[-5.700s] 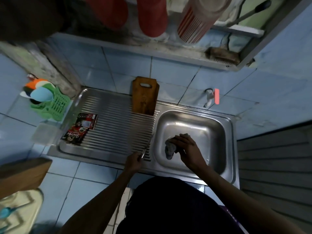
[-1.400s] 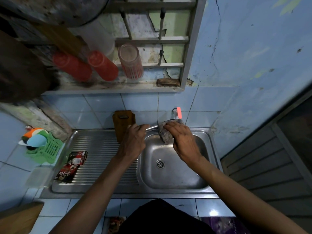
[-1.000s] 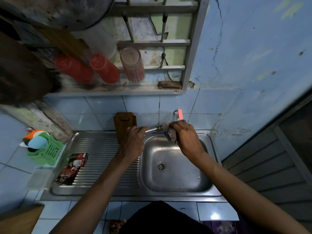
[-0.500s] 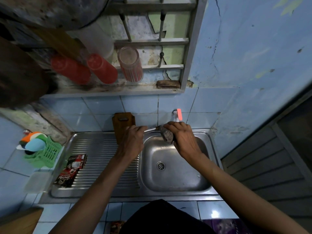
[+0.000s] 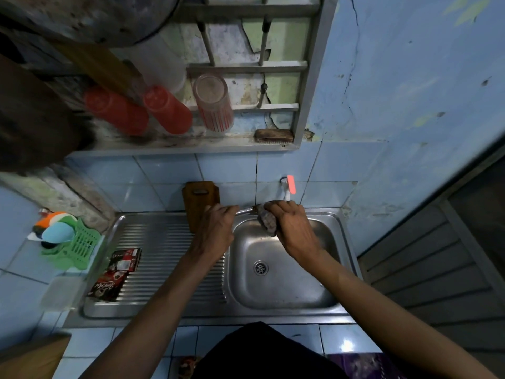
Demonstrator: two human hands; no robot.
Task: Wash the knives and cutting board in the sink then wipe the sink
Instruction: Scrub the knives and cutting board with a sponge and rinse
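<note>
- The sink basin [image 5: 287, 285] fills the lower centre of the frame; its bottom is bare round the drain [image 5: 260, 268], leaving open room below both hands.
- The ribbed draining board [image 5: 161, 258] runs left from the basin, its middle free.
- The left hand [image 5: 214, 232] sits over the basin's upper left corner, fingers curled round the knife [image 5: 244, 210] handle; only a short bright stretch of the knife shows between the two hands.
- The right hand [image 5: 293, 231] is at the upper edge of the basin, gripping a grey scouring pad [image 5: 267, 221] pressed against the knife's blade.
- The tap [image 5: 287, 187] with its pink handle juts from the tiled wall just above the right hand, close overhead.
- The cutting board [image 5: 200, 199] stands upright against the wall at the back of the draining board, just behind the left hand and partly covered by it.
- A dark printed packet [image 5: 114, 274] lies at the left edge of the draining board; a green basket [image 5: 78, 246] with coloured utensils stands further left on the tiles.
- On the shelf in the upper part of the frame lie two red cups [image 5: 139, 110], a striped glass [image 5: 214, 105] and a scrubbing brush [image 5: 273, 135].
- Compared with half a second ago, both hands sit in almost the same place; the pad has shifted a little along the blade, and the grips are unchanged.
</note>
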